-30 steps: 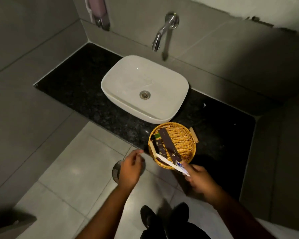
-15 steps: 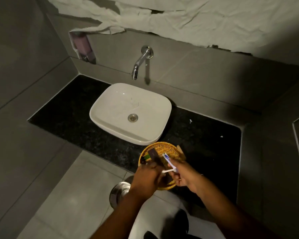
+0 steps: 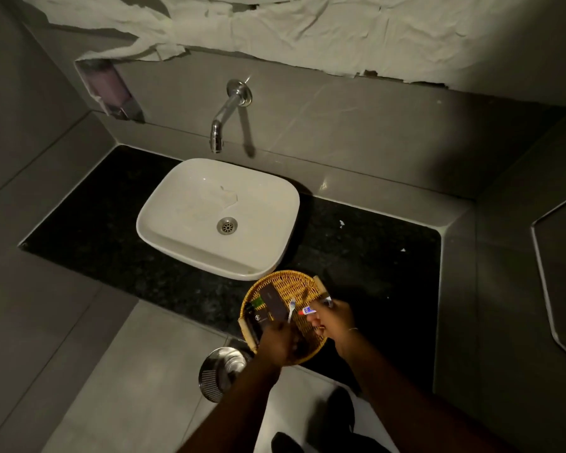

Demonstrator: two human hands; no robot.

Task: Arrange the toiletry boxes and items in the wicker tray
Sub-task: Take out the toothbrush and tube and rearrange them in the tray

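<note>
Wicker tray (image 3: 276,278): round, woven, with small side handles; it sits at the front edge of the dark bench (image 3: 111,230), just in front of the white basin (image 3: 219,217); both hands work over its near half.
Left hand (image 3: 276,343): its fingers are curled over the near-left of the tray, closed on the lower end of a white toothbrush (image 3: 291,309) whose bristled head points up and away; the grip itself is partly hidden by the knuckles.
Right hand (image 3: 332,320): its fingers pinch a small tube (image 3: 307,310) with a red cap and blue print, held just above the weave at the tray's right; a second small bluish item shows at the upper fingertips, too blurred to name.
Step in hand: placing the loose items, judged from both hands holding one apiece over the tray.
Next move: likely calls for laying brush and tube flat on the bare weave at right, alongside the boxes; a tilted brush could roll or overhang the rim.
Tray contents: a long dark box (image 3: 273,300) lying diagonally at left of centre; a second dark box (image 3: 257,322) with a pale round logo beside it at the left rim; a small green item (image 3: 258,301) wedged between them; the right half is bare weave.
Basin: holds nothing but its drain.
</note>
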